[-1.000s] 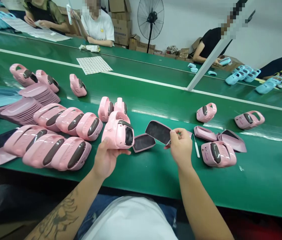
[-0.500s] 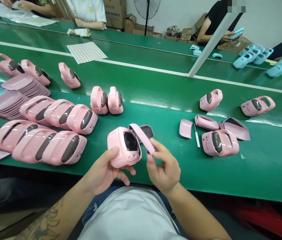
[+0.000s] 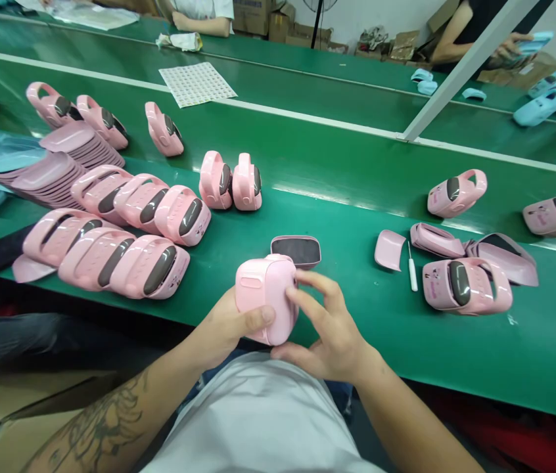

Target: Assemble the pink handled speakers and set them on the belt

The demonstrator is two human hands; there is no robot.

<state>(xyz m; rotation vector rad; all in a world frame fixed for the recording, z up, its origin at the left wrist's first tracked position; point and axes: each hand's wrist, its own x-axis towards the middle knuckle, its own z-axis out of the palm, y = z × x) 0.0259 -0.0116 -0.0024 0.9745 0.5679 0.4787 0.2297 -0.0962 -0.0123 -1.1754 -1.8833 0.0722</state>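
Note:
A pink rounded plastic housing (image 3: 265,299) is held over the bench edge, its smooth face towards me. My left hand (image 3: 238,322) wraps its left side, thumb lying across the front. On the right side, my right hand (image 3: 330,328) has its fingertips on the upper edge and its thumb near the bottom. The dark round window and the curved pink strip are out of sight; whether the strip is on the housing's far side I cannot tell. Just behind the housing, a pink cover with a dark grey inside (image 3: 296,251) lies on the bench.
Several pink housings with handles (image 3: 150,266) stand in rows at left, beside stacked mauve covers (image 3: 56,180). At right are a white-handled screwdriver (image 3: 413,272), a small pink panel (image 3: 389,249) and another housing (image 3: 465,286). A white post (image 3: 470,66) rises behind; co-workers sit across.
The housing has turned, so its window no longer faces me. My right hand has brought the curved strip to the housing, and the strip is now hidden. The view has shifted right.

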